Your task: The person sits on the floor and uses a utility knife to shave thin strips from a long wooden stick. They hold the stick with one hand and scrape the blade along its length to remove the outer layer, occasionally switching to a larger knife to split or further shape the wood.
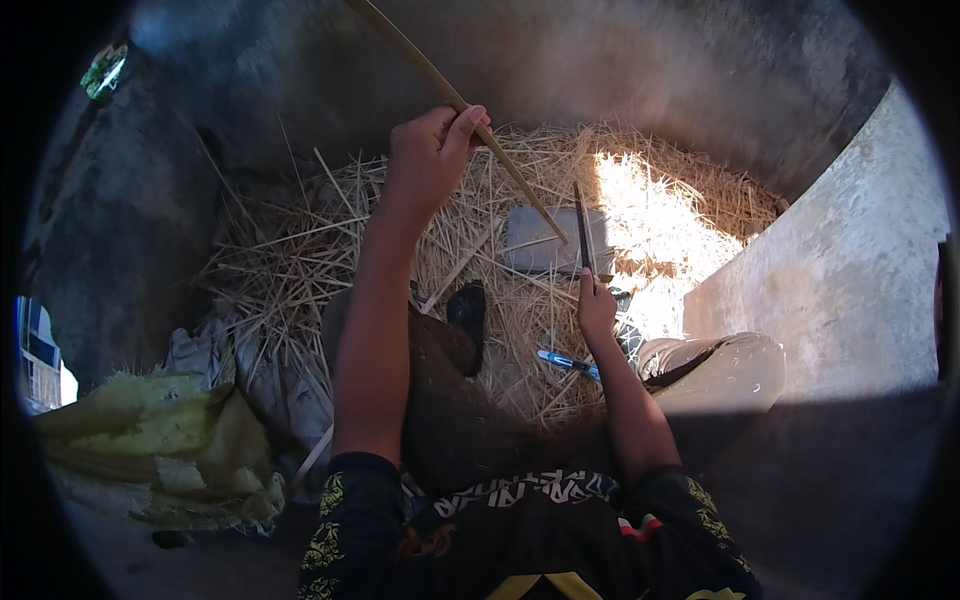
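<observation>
A long, thin bamboo-like strip [425,68] slants from the top edge down to the right. My left hand [432,152] is closed around it, thumb along the strip. The strip's lower end reaches a grey rectangular block [530,240] lying among the shavings. In my right hand [597,305] is a knife [582,228] with a long, narrow dark blade. The blade points upward over the block's right part, close to the strip's lower end. Whether blade and strip touch I cannot tell.
Pale strips and shavings [290,275] are heaped around the block, brightly sunlit at right. A blue-handled tool [566,361] lies near my right forearm. A torn yellowish sack [160,440] is at the left. Concrete walls [620,70] rise behind and at the right [830,270].
</observation>
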`<state>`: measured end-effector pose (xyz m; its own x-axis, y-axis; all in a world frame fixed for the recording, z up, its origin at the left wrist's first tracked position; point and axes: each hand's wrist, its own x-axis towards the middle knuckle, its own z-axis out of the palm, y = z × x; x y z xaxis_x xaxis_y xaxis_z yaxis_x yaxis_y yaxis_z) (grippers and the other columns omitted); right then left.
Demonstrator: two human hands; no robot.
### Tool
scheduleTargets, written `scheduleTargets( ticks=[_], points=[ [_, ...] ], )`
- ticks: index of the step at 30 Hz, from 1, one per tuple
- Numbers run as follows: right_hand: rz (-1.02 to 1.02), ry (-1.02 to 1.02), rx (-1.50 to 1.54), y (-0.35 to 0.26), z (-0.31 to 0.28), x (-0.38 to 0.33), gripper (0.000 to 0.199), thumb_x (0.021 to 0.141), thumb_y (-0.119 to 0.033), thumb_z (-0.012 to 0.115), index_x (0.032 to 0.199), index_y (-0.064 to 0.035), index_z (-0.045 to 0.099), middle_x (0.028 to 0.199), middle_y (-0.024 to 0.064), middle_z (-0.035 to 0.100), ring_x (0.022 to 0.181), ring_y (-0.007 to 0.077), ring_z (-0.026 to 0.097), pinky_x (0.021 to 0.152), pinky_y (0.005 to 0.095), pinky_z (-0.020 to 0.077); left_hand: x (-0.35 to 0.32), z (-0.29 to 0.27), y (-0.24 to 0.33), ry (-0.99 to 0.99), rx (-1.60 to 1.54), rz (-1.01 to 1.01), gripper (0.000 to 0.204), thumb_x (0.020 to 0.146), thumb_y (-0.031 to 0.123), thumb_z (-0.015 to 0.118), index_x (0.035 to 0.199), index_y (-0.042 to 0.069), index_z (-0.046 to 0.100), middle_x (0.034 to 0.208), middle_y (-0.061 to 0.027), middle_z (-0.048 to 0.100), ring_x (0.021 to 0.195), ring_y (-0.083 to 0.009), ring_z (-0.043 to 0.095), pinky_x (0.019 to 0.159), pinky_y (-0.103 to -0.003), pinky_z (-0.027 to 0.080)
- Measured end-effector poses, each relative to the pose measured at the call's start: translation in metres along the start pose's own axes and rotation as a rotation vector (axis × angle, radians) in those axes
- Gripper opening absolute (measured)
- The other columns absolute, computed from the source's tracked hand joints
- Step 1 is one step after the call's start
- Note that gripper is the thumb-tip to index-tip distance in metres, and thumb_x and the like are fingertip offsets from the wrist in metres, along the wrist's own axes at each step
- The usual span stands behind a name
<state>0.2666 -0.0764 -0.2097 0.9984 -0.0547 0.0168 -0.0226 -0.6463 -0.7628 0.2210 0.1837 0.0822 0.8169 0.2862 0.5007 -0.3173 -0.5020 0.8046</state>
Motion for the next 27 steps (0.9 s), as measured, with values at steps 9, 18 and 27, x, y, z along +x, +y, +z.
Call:
scheduleTargets(
  ticks=[9,18,27],
  points=[
    [-0.510,-0.013,1.026,-0.118,-0.079,-0.036,0.045,0.103,-0.046,0.044,0.077,-0.0095,0.047,0.059,-0.0032,0.041,0.049,0.0046,0.035,0.045,0.0224,0.0251,-0.003,-0.007,-0.002,-0.104,0.005,0.036,0.033,0.106,0.023,0.049,0.103,-0.005,0.067,0.098,-0.0114,0.069,0.095,-0.0188,0.070,0.083,-0.032,0.061],
    [-0.019,-0.087,-0.003,-0.033,-0.026,-0.011,0.072,0.097,-0.060,0.048,0.073,0.0057,0.064,0.070,0.0241,0.064,0.069,0.0358,0.064,0.068,0.0459,0.0467,-0.002,-0.012,0.003,-0.177,-0.014,-0.027,0.034,0.108,0.021,0.042,0.103,-0.006,0.063,0.101,-0.0120,0.065,0.097,-0.0215,0.069,0.088,-0.035,0.060],
    [-0.209,-0.165,0.936,-0.051,-0.031,-0.024,0.055,0.102,-0.044,0.050,0.071,0.0013,0.056,0.058,0.0103,0.050,0.057,0.0179,0.053,0.056,0.0379,0.0408,-0.003,-0.003,-0.001,-0.208,0.036,0.024,0.032,0.109,0.018,0.037,0.103,-0.006,0.058,0.102,-0.0124,0.063,0.099,-0.0212,0.067,0.091,-0.037,0.058]
  ],
)
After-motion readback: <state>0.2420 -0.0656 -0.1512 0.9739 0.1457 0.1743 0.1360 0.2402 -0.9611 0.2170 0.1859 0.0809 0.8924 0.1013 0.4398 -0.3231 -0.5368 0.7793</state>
